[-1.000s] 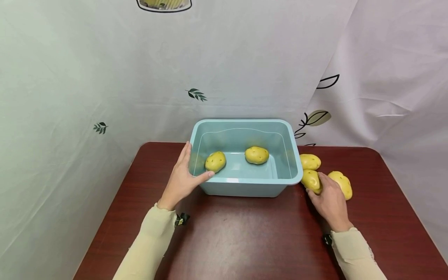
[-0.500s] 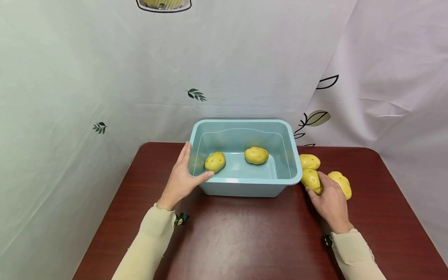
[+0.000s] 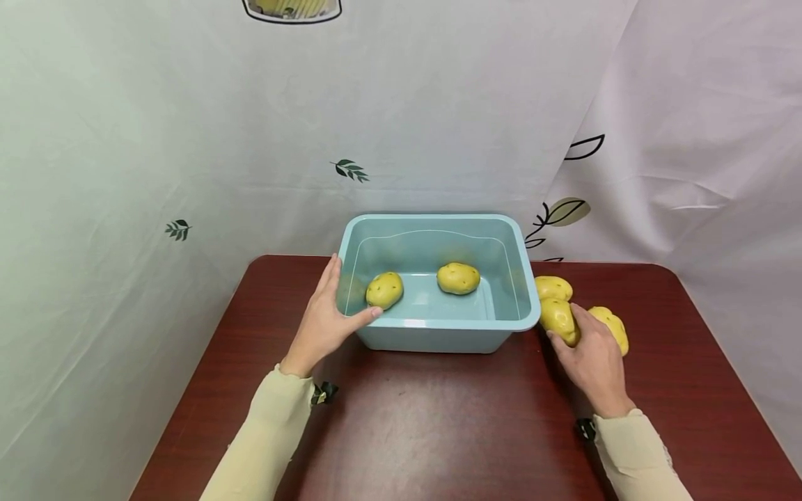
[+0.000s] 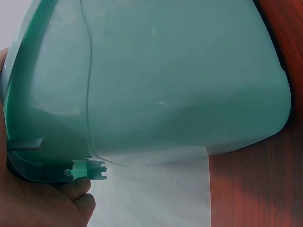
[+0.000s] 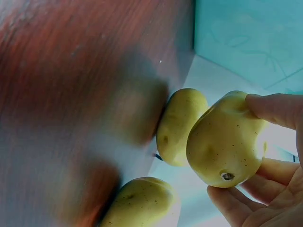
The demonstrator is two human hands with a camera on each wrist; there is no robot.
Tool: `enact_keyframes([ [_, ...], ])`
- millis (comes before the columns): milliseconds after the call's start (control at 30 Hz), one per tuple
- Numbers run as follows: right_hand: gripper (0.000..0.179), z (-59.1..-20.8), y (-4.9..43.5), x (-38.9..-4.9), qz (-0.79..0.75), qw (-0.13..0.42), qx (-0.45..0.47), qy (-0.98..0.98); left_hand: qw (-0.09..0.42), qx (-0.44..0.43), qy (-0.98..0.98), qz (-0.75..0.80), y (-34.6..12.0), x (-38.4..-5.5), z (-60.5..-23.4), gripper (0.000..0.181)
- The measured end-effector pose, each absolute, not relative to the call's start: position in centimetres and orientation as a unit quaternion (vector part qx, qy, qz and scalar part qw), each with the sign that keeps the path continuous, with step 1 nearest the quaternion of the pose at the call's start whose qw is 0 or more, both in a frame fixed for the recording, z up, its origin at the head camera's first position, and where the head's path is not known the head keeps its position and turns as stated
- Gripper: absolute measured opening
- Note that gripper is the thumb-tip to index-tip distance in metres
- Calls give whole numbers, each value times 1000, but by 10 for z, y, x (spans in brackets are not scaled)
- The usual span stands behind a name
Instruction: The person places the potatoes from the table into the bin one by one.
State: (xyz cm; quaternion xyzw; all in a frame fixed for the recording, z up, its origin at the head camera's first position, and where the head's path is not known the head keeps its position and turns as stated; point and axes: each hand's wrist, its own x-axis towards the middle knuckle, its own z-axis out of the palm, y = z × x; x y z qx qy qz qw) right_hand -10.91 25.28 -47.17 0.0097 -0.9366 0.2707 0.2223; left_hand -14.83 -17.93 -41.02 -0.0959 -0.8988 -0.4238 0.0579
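Pinched held potato (image 5: 227, 142) between thumb and fingers of right hand (image 3: 592, 358), just right of light-blue tub (image 3: 432, 337); had fingertips parted about potato width. Could not tell if raised off surface. Had left hand (image 3: 321, 327) spread wide at tub's near-left corner, with thumb at front rim and fingers along left wall. Saw glossy red-brown wood-grain table (image 3: 413, 431) under tub, white leaf-print fabric (image 3: 432, 125) behind and to both sides of it. Wore cream sleeves (image 3: 266, 424), in front of tub. Pointed held potato obliquely: one end toward tub's right wall, long axis slanting from there to front right. Saw two more right of tub: rear potato (image 3: 553, 287) just beyond held one, outer potato (image 3: 610, 327) farther right, partly hidden by right hand. Inside tub, saw left inner potato (image 3: 384, 290) slanted by left wall, right inner potato (image 3: 458, 278) right of centre, roughly parallel to front rim.
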Motion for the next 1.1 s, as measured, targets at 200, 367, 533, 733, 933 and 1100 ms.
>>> enact_keyframes([
  [200, 62, -470, 252, -107, 271, 234, 1, -934, 61, -97, -897, -427, -179, -149, -412, 116],
  [367, 62, -468, 250, -106, 275, 245, -2, -929, 58, -97, -897, -427, -180, -149, -411, 116],
  [533, 62, -464, 248, -106, 278, 259, 2, -925, 59, -95, -898, -426, -179, -149, -411, 116],
  [733, 62, -462, 248, -107, 283, 278, 6, -918, 62, -94, -898, -425, -179, -149, -411, 117],
  [933, 60, -459, 247, -106, 289, 296, 14, -911, 65, -94, -898, -426, -179, -149, -413, 116],
  [1100, 59, -456, 247, -106, 291, 303, 14, -907, 63, -94, -898, -426, -178, -149, -412, 116],
])
